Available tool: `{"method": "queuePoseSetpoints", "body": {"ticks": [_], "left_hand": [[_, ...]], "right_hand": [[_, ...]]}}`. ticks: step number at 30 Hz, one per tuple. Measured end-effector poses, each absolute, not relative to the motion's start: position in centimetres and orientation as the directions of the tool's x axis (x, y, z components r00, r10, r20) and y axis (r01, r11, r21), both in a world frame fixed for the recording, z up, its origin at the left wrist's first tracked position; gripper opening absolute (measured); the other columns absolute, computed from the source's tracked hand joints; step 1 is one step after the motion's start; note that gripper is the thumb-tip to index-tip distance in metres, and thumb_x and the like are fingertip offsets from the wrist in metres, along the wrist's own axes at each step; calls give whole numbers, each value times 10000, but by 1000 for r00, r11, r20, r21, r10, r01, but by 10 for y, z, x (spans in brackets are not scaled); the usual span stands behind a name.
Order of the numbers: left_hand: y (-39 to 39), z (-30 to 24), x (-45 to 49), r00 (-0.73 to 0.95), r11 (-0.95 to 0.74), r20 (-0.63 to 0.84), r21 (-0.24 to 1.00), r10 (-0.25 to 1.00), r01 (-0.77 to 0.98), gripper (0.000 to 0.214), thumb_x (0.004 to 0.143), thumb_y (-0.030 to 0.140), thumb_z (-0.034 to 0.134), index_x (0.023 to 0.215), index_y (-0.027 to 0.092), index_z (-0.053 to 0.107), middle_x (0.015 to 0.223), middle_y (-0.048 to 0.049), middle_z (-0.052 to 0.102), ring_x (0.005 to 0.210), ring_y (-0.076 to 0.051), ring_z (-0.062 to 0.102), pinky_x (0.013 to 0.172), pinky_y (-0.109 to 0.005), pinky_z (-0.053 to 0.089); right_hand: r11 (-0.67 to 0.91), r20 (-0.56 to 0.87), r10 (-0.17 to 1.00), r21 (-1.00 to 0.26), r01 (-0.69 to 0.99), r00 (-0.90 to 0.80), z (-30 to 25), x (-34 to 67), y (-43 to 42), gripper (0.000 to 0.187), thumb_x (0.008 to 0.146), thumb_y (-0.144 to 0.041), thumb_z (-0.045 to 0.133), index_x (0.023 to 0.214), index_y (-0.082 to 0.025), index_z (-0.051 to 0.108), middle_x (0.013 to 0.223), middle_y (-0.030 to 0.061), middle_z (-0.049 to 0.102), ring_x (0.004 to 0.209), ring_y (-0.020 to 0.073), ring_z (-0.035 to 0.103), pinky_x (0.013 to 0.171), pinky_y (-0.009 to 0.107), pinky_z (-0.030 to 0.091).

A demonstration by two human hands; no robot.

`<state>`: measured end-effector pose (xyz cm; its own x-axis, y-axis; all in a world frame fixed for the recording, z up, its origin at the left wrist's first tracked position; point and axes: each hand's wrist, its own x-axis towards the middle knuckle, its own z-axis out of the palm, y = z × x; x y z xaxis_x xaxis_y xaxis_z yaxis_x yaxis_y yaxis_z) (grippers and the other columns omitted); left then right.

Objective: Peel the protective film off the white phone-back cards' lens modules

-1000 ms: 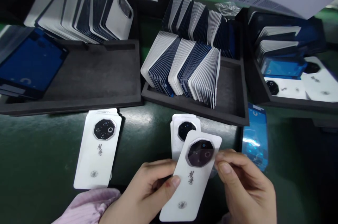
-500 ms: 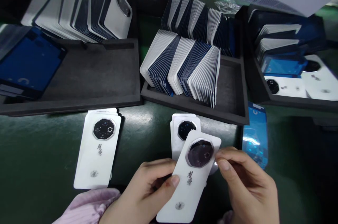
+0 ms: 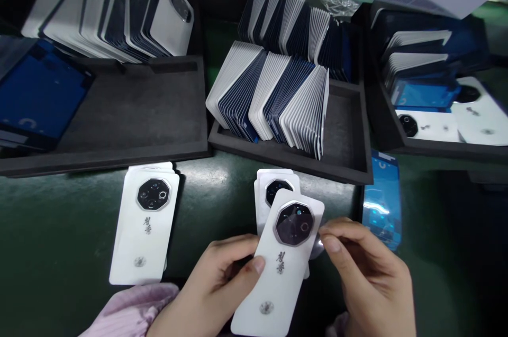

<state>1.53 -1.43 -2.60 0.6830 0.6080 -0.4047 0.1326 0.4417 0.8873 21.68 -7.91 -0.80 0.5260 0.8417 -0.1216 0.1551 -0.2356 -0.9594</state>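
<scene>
My left hand (image 3: pixel 214 287) grips a white phone back cover (image 3: pixel 278 268) by its left edge, thumb on its face. The cover has a dark octagonal camera module near its top. My right hand (image 3: pixel 365 279) pinches at the cover's upper right edge, beside the module, where a thin clear film tab shows. Under the held cover lies a small stack of white covers (image 3: pixel 273 194) on the dark green table. Another short stack of white covers (image 3: pixel 145 228) lies to the left.
Black foam trays stand behind: a left tray (image 3: pixel 130 115) with leaning covers, a middle tray (image 3: pixel 345 141) packed with upright white and blue covers, a right tray (image 3: pixel 436 130) with flat covers. A blue film sheet (image 3: pixel 381 205) lies right of my hands.
The held cover has shifted slightly left and down in my hands. My right fingers stay pinched at its upper right edge.
</scene>
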Motion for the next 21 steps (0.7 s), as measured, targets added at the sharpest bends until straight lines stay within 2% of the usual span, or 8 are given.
{"method": "queuePoseSetpoints", "body": {"ticks": [5, 10, 17, 21], "left_hand": [[-15, -23, 15, 692, 446, -403, 886, 599, 129, 321, 1075, 322, 526, 1014, 185, 810, 822, -19, 625, 714, -164, 488, 610, -255, 369], [-14, -21, 16, 681, 447, -423, 881, 598, 155, 319, 1054, 300, 515, 845, 157, 710, 780, 0, 531, 679, -145, 414, 583, -251, 324], [-14, -23, 16, 689, 397, -376, 907, 619, 139, 301, 1052, 251, 498, 828, 159, 678, 761, 8, 523, 660, -133, 414, 558, -246, 299], [-14, -23, 16, 696, 372, -371, 914, 614, 159, 321, 1062, 247, 500, 801, 160, 665, 753, 14, 500, 649, -128, 399, 557, -254, 295]], "right_hand": [[-243, -122, 853, -953, 180, 508, -6, 218, -80, 110, 922, -249, 763, 821, -291, 771, 758, -23, 708, 607, 124, 582, 515, 212, 441], [-247, -126, 863, -950, 193, 489, -7, 218, -78, 108, 919, -246, 765, 823, -292, 781, 760, -15, 719, 611, 140, 588, 521, 240, 435], [-253, -111, 869, -937, 240, 482, -6, 217, -79, 105, 924, -258, 762, 826, -290, 779, 772, -9, 726, 609, 147, 584, 511, 264, 409], [-235, -33, 877, -900, 368, 479, -12, 215, -80, 109, 939, -213, 742, 867, -292, 760, 777, -17, 702, 629, 142, 570, 532, 268, 409]]}}
